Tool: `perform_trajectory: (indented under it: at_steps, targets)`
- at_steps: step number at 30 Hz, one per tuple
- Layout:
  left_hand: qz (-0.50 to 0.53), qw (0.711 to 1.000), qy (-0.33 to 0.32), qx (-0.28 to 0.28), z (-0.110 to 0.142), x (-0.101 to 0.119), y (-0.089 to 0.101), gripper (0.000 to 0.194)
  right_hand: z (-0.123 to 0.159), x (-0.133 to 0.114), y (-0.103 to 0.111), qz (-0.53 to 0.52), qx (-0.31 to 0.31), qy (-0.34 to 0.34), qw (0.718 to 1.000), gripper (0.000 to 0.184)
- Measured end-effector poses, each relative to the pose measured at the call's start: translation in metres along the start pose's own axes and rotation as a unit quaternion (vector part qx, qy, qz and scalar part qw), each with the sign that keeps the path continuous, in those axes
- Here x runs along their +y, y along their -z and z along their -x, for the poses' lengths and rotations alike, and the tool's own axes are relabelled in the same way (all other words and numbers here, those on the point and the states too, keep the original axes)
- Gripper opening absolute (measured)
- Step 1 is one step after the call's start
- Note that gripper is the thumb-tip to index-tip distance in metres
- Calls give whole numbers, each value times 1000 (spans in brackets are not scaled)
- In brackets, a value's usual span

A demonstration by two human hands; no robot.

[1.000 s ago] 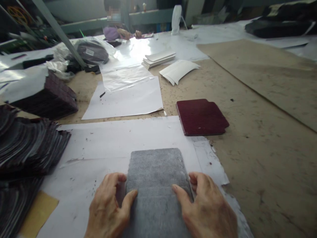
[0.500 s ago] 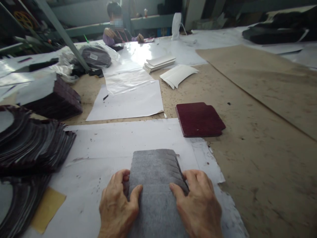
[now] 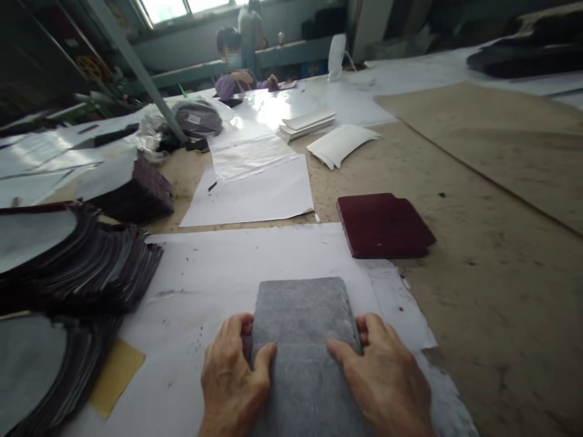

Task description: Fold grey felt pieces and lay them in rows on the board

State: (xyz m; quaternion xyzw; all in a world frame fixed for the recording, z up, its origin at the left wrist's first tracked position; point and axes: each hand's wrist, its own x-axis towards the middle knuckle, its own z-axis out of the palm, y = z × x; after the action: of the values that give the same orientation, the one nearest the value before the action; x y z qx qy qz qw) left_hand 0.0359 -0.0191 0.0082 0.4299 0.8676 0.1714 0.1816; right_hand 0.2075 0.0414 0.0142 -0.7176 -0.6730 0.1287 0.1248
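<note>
A stack of grey felt-like pieces (image 3: 305, 315) lies over white paper in front of me, its near end cut off by the frame. My left hand (image 3: 237, 373) grips its left edge, thumb on top and fingers down the side. Along the opposite edge, my right hand (image 3: 387, 370) holds it the same way, thumb pressed on the upper face. The layers look evened up at the far right corner. Beyond the stack, to the right, rests a dark red ribbed stack (image 3: 385, 226) with notched corners.
At left stand piles of dark curved pieces (image 3: 104, 267), with a yellow card (image 3: 117, 376) beside them. A block of stacked pieces (image 3: 150, 188) sits behind. White strips (image 3: 341, 145) and a white sheet (image 3: 259, 194) lie farther back. A person (image 3: 232, 73) sits across the table; another stands behind.
Half a second ago the layers fanned out at the stack's right edge; now that edge is even again. Both hands keep their hold. The view has shifted, and the seated person's raised hand has lowered.
</note>
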Motion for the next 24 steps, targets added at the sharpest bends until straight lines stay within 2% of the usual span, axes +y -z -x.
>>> perform_trajectory:
  at_steps: [4,6,9,13,18,21,24]
  targets:
    - [-5,1000,-1,-7,-2,-7,-2,34,17,-2,-12,37,112,90,989,23]
    - [-7,1000,-5,-9,-3,-8,-2,34,24,-5,-16,34,141,115,983,26]
    - [-11,1000,-7,-12,-3,-9,-2,34,28,-9,-17,9,146,132,980,25]
    - [-9,1000,-10,-8,-3,-8,-3,35,27,-7,-16,-9,125,122,985,23]
    - [-2,1000,-9,8,-3,-6,-2,34,25,-2,-15,13,114,113,987,3]
    - [6,1000,-14,12,-1,-4,-3,32,24,4,-18,6,135,168,976,10]
    - [22,999,-33,34,0,-5,-4,36,25,12,-24,-71,170,255,949,11]
